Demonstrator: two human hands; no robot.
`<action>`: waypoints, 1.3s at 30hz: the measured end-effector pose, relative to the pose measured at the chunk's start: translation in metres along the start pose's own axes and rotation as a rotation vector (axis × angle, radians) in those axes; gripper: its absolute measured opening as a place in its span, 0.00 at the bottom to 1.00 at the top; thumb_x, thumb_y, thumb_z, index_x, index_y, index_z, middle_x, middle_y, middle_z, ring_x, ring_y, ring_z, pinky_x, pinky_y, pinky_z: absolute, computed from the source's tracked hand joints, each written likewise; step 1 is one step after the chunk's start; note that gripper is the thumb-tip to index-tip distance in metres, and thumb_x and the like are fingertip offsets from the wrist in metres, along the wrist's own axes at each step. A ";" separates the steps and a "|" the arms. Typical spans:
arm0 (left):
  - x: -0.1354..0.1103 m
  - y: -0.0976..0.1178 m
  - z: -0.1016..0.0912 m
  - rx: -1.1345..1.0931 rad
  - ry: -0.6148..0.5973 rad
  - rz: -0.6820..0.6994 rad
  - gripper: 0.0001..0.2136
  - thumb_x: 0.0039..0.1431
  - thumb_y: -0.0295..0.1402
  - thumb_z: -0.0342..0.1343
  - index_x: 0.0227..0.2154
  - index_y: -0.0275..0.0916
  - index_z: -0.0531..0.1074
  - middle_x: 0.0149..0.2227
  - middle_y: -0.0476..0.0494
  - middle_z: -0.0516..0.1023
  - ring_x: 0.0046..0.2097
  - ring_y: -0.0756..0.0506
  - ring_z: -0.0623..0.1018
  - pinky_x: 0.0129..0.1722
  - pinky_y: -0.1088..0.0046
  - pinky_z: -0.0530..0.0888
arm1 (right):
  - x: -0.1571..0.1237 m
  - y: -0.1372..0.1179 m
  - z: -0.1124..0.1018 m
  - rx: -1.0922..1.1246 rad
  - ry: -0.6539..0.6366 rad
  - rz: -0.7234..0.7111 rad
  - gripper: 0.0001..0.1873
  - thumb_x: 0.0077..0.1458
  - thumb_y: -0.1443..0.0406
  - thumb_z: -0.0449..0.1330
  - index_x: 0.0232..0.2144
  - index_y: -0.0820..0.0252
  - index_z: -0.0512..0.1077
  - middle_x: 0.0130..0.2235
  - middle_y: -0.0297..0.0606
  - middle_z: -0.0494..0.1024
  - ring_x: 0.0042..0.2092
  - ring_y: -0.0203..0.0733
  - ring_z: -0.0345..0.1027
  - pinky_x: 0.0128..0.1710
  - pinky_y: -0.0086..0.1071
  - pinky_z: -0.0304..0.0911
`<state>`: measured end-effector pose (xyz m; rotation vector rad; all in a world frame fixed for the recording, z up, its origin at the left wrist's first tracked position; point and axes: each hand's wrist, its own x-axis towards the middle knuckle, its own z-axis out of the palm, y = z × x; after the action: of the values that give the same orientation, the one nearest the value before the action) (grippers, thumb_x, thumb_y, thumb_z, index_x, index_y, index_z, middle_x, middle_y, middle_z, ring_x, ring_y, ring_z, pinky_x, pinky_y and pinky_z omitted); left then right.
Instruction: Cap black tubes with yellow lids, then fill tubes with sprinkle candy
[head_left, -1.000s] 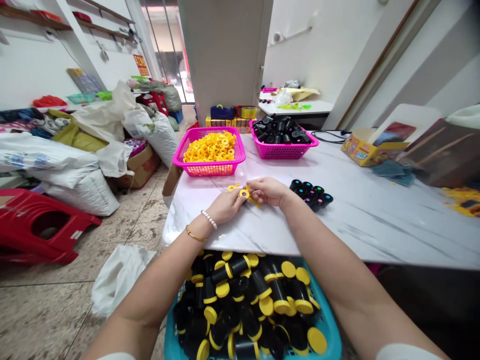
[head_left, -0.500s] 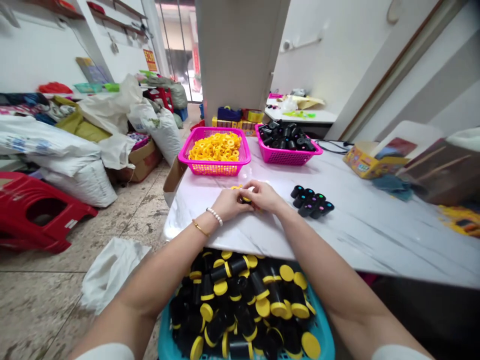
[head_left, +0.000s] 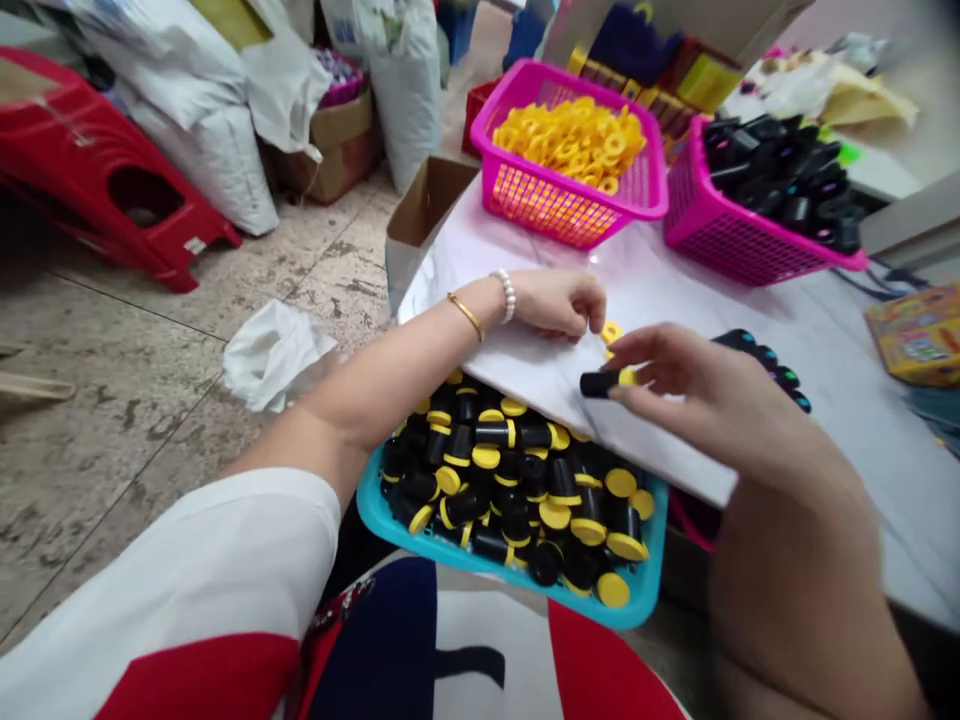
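My right hand [head_left: 697,390] pinches a small black cylinder with a yellow cap [head_left: 598,385], held sideways above the table edge near the blue basin [head_left: 367,500]. That basin is heaped with similar black cylinders with yellow caps [head_left: 517,480]. My left hand [head_left: 559,303], wearing bracelets at the wrist, rests low over the white table with its fingers curled together; whatever they may hold is hidden. Beside its fingertips lie a few yellow rings [head_left: 612,332]. Partly behind my right hand stand several black cylinders with coloured ends [head_left: 765,362].
A pink basket of yellow rings [head_left: 574,225] stands at the back of the table [head_left: 465,260], and a pink basket of black cylinders [head_left: 750,245] stands to its right. A yellow box [head_left: 919,335] is farther right. On the floor are a red stool [head_left: 112,170] and a white bag [head_left: 274,355].
My hands have come apart. The right one has drawn back toward the basin with the capped cylinder, while the left stays over the table. The view has tilted downward.
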<state>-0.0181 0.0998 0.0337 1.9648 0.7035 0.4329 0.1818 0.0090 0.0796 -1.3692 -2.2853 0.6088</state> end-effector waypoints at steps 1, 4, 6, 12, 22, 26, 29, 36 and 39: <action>0.000 0.000 0.000 -0.001 0.019 0.001 0.13 0.54 0.19 0.48 0.42 0.24 0.71 0.23 0.52 0.73 0.23 0.56 0.69 0.27 0.77 0.61 | -0.019 -0.010 0.003 -0.025 -0.102 -0.081 0.15 0.46 0.65 0.66 0.40 0.56 0.74 0.34 0.38 0.79 0.29 0.38 0.71 0.29 0.31 0.66; 0.004 -0.002 0.000 0.009 0.081 0.023 0.11 0.55 0.21 0.50 0.40 0.24 0.72 0.25 0.48 0.74 0.24 0.55 0.71 0.27 0.76 0.62 | -0.067 -0.037 0.029 -0.001 -0.325 -0.324 0.12 0.54 0.67 0.59 0.42 0.54 0.72 0.41 0.41 0.76 0.38 0.40 0.71 0.36 0.31 0.69; 0.005 -0.004 0.000 0.018 0.118 0.030 0.09 0.54 0.24 0.53 0.37 0.26 0.73 0.25 0.48 0.74 0.23 0.54 0.72 0.26 0.77 0.64 | -0.088 -0.047 0.056 -0.043 -0.318 -0.445 0.09 0.57 0.68 0.57 0.41 0.56 0.72 0.42 0.43 0.75 0.40 0.41 0.71 0.38 0.33 0.69; 0.007 -0.005 -0.005 0.074 0.437 0.117 0.08 0.53 0.31 0.55 0.31 0.31 0.75 0.22 0.50 0.74 0.24 0.54 0.71 0.24 0.81 0.64 | -0.097 -0.038 0.071 -0.100 -0.072 -0.606 0.12 0.56 0.66 0.60 0.44 0.60 0.72 0.41 0.45 0.77 0.47 0.47 0.70 0.47 0.42 0.67; 0.010 -0.011 -0.006 0.328 0.608 0.026 0.13 0.56 0.40 0.52 0.27 0.37 0.76 0.22 0.49 0.75 0.26 0.50 0.72 0.26 0.77 0.64 | -0.096 0.127 -0.056 0.048 0.738 0.604 0.19 0.47 0.60 0.63 0.42 0.62 0.73 0.29 0.37 0.76 0.24 0.37 0.66 0.24 0.32 0.66; 0.011 -0.014 -0.005 0.433 0.666 -0.029 0.12 0.55 0.39 0.51 0.29 0.38 0.76 0.25 0.48 0.77 0.28 0.48 0.73 0.29 0.74 0.66 | -0.093 0.152 -0.062 0.253 0.539 0.674 0.28 0.43 0.59 0.65 0.48 0.62 0.70 0.34 0.39 0.78 0.18 0.30 0.57 0.17 0.27 0.56; 0.012 -0.019 -0.006 0.551 0.775 -0.110 0.11 0.55 0.35 0.51 0.33 0.37 0.76 0.30 0.44 0.79 0.32 0.46 0.75 0.33 0.72 0.68 | -0.095 0.139 -0.054 0.115 0.662 0.632 0.21 0.44 0.58 0.64 0.41 0.62 0.73 0.37 0.41 0.78 0.24 0.34 0.64 0.23 0.29 0.60; 0.018 -0.020 -0.001 0.766 0.610 -0.331 0.16 0.59 0.44 0.49 0.44 0.47 0.76 0.42 0.41 0.71 0.42 0.42 0.74 0.37 0.69 0.68 | -0.103 0.071 -0.012 0.034 0.580 0.293 0.10 0.55 0.59 0.58 0.35 0.57 0.75 0.30 0.37 0.78 0.28 0.41 0.70 0.30 0.34 0.65; 0.021 -0.014 0.003 0.761 0.602 -0.356 0.19 0.58 0.49 0.51 0.45 0.46 0.75 0.43 0.41 0.71 0.42 0.42 0.75 0.37 0.70 0.69 | -0.082 0.046 -0.002 0.046 0.497 0.131 0.08 0.56 0.61 0.57 0.33 0.55 0.75 0.31 0.37 0.78 0.29 0.41 0.70 0.27 0.32 0.63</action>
<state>-0.0049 0.1167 0.0198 2.3320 1.7782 0.5974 0.2513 -0.0442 0.0465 -1.4613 -1.7884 0.3100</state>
